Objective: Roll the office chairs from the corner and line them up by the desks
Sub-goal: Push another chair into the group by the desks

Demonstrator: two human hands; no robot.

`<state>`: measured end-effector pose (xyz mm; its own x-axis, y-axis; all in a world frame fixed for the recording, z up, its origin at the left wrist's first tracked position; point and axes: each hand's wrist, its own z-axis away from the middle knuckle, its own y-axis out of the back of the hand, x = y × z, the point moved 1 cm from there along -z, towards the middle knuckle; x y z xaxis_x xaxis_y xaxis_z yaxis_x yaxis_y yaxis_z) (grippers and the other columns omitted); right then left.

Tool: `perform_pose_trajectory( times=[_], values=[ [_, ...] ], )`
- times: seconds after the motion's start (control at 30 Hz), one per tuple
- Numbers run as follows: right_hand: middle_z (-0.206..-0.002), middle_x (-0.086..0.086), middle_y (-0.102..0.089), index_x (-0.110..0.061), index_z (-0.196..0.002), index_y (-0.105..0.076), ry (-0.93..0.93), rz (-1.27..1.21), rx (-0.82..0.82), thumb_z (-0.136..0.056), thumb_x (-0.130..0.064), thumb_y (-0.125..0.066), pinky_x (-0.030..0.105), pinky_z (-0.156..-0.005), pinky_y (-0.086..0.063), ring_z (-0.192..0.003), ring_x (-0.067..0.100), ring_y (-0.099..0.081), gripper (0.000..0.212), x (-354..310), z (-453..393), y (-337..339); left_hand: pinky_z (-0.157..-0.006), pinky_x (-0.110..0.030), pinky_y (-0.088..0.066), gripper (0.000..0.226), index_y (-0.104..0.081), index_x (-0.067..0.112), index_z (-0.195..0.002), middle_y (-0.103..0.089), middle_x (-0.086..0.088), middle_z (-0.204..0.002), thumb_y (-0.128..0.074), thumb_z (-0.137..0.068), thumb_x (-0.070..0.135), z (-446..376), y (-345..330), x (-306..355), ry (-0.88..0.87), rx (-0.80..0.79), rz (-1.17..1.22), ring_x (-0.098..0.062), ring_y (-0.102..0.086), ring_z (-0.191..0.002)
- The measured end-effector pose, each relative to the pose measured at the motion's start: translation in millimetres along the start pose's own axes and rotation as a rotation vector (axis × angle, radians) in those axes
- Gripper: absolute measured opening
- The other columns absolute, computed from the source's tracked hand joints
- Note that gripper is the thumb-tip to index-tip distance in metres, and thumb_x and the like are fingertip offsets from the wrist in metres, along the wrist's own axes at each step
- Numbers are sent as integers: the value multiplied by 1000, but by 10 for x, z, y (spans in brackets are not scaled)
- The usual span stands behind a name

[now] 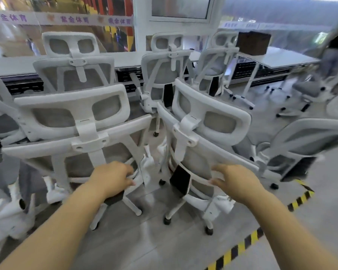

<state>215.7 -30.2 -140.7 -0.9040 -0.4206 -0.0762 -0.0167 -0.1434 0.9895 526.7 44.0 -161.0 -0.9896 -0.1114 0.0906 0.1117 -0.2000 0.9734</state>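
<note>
Seemingly mid-push, the head view shows both arms reaching forward into a crowd of white mesh office chairs. The left hand (113, 175) curls its fingers round the lower back frame of the left chair (74, 133), and the right hand (234, 181) grips the curved lumbar bar of the right chair (203, 137), which tilts over to the right. More chairs already stand in a row against the long worktop (281, 57) under the window. Yellow-black floor tape (242, 244) runs just beside the right chair's casters. To do this well, I would level the tilted chair so all its casters roll, keep the two bases apart, and steer each into a gap in the row.
</note>
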Motion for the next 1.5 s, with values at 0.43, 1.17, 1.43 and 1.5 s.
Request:
perform_pose_trajectory(
  times=[0.43,1.17,1.43,1.5],
  values=[
    [-96,10,-63,-17,-116,-60,46,-27,309,-84,-10,-64,37,-55,-43,-87,36,-59,34,950,-472,-232,-86,-35,-48,37,-51,35,-124,-57,4,-126,-51,-88,45,-730,213,964,5,76,42,-19,-52,-113],
    [-116,9,-63,-15,-121,-61,27,-144,284,-85,-22,-64,47,-89,-43,-107,34,-54,37,2668,-706,-80,-100,-37,-38,49,-51,17,-131,-44,-3,-139,-65,-85,24,-1914,224,2245,-39,276,173,-23,-38,-127],
    [-100,11,-67,-10,-112,-64,73,-135,365,-83,-31,-40,65,-82,-45,-94,35,-60,43,2856,-1086,-125,-97,-39,-41,44,-56,18,-125,-52,-1,-133,-64,-84,34,-2134,246,2207,-1,300,240,-22,-44,-123],
    [-102,11,-66,-10,-113,-63,75,-124,354,-85,-32,-40,65,-83,-44,-95,35,-59,43,2903,-1174,-103,-94,-39,-43,44,-58,19,-123,-54,-1,-130,-65,-83,35,-2197,273,2197,-13,314,238,-21,-46,-121]
  ],
)
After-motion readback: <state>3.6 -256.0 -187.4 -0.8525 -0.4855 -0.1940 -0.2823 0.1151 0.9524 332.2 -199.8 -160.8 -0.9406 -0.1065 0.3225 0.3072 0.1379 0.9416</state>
